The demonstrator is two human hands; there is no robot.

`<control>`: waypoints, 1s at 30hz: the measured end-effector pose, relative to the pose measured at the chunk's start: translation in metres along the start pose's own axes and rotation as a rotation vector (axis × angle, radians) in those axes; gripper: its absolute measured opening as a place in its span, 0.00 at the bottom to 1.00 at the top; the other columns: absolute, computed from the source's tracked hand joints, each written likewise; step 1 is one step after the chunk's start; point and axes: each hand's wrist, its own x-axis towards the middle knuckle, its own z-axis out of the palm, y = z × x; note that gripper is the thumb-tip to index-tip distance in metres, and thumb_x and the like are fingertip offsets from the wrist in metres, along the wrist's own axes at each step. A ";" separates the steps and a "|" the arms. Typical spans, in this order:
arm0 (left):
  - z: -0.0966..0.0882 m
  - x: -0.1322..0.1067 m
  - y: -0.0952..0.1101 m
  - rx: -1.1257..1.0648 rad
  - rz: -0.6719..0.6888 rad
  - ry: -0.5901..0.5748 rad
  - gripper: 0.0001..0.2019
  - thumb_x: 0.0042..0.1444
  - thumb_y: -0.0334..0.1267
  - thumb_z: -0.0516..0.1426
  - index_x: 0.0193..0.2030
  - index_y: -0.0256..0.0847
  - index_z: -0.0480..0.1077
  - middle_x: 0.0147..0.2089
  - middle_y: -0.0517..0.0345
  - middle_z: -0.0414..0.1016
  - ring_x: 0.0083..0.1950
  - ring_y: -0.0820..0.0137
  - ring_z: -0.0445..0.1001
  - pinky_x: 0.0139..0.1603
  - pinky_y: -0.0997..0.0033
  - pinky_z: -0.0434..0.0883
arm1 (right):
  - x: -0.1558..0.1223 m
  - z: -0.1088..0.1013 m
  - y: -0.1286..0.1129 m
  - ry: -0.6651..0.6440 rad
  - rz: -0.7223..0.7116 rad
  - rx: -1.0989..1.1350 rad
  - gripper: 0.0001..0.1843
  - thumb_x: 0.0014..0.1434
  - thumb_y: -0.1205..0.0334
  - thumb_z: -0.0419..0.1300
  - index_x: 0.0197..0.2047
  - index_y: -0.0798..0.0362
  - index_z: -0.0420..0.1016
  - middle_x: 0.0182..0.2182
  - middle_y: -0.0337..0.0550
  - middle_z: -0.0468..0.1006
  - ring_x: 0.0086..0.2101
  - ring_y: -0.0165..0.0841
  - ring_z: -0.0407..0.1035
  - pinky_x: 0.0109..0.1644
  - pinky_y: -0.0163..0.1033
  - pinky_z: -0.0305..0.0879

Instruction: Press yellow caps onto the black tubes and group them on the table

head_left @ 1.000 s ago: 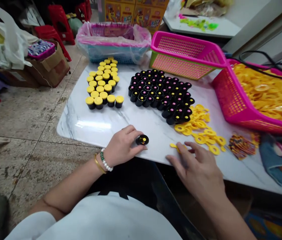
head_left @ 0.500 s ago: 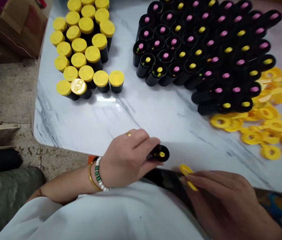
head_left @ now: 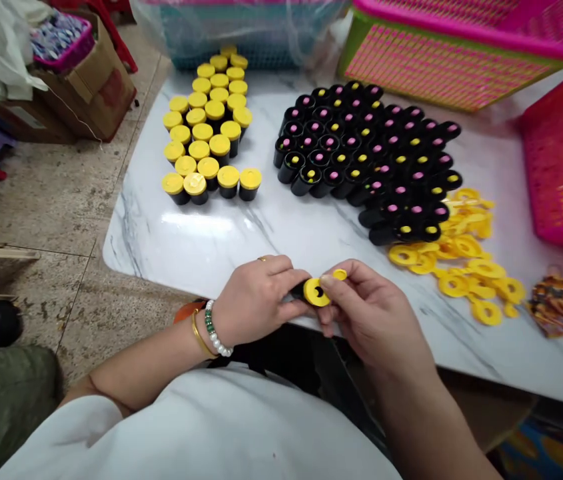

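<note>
My left hand [head_left: 260, 292] is closed around a small black tube [head_left: 298, 291], held sideways over the table's front edge. A yellow ring cap [head_left: 316, 293] with a hole in its middle sits at the tube's mouth. My right hand [head_left: 378, 310] is closed at the fingertips, pinching the ring cap's flip lid [head_left: 340, 274], which stands off to the ring's right. Whether the ring is pressed fully on cannot be seen. Several yellow-capped tubes [head_left: 202, 132] stand at the table's left, and many uncapped black tubes [head_left: 334, 175] with pink or yellow tips inside stand at centre right.
Loose yellow caps [head_left: 454, 285] lie in a heap at the right of the marble-patterned table [head_left: 176, 247]. Beyond are a pink-rimmed basket [head_left: 411, 63], a red basket [head_left: 561, 173] and a plastic-covered teal container [head_left: 241, 30]. Printed packets [head_left: 558, 303] lie at the far right.
My right hand has moved left and up, bringing the yellow cap onto the mouth of the black tube. My left hand still holds the tube. The view has tilted up, showing the baskets.
</note>
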 end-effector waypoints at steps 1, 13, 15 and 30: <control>0.000 0.000 0.000 0.002 -0.001 -0.002 0.11 0.59 0.43 0.60 0.43 0.38 0.75 0.33 0.58 0.71 0.35 0.71 0.70 0.38 0.72 0.68 | 0.000 0.000 0.001 0.000 -0.011 -0.004 0.17 0.53 0.52 0.68 0.30 0.51 0.65 0.15 0.32 0.71 0.14 0.25 0.64 0.18 0.29 0.63; -0.002 -0.003 -0.001 0.011 -0.035 -0.043 0.09 0.58 0.43 0.61 0.39 0.41 0.75 0.33 0.60 0.70 0.36 0.71 0.70 0.37 0.74 0.65 | 0.000 0.012 0.003 0.024 -0.124 -0.022 0.22 0.48 0.49 0.70 0.30 0.52 0.63 0.15 0.30 0.72 0.13 0.24 0.64 0.17 0.29 0.64; -0.006 -0.002 0.003 0.011 -0.057 -0.057 0.07 0.58 0.40 0.61 0.39 0.40 0.75 0.33 0.60 0.70 0.37 0.70 0.71 0.37 0.74 0.65 | -0.001 0.013 0.005 0.027 -0.164 -0.066 0.21 0.50 0.48 0.69 0.31 0.52 0.63 0.15 0.29 0.71 0.13 0.24 0.65 0.18 0.29 0.66; -0.001 -0.007 0.023 -0.367 -0.289 0.013 0.12 0.63 0.39 0.54 0.51 0.39 0.68 0.31 0.62 0.70 0.33 0.71 0.69 0.37 0.73 0.66 | -0.003 0.015 0.014 0.100 -0.281 -0.079 0.18 0.53 0.52 0.67 0.37 0.48 0.62 0.23 0.27 0.71 0.17 0.24 0.66 0.22 0.31 0.68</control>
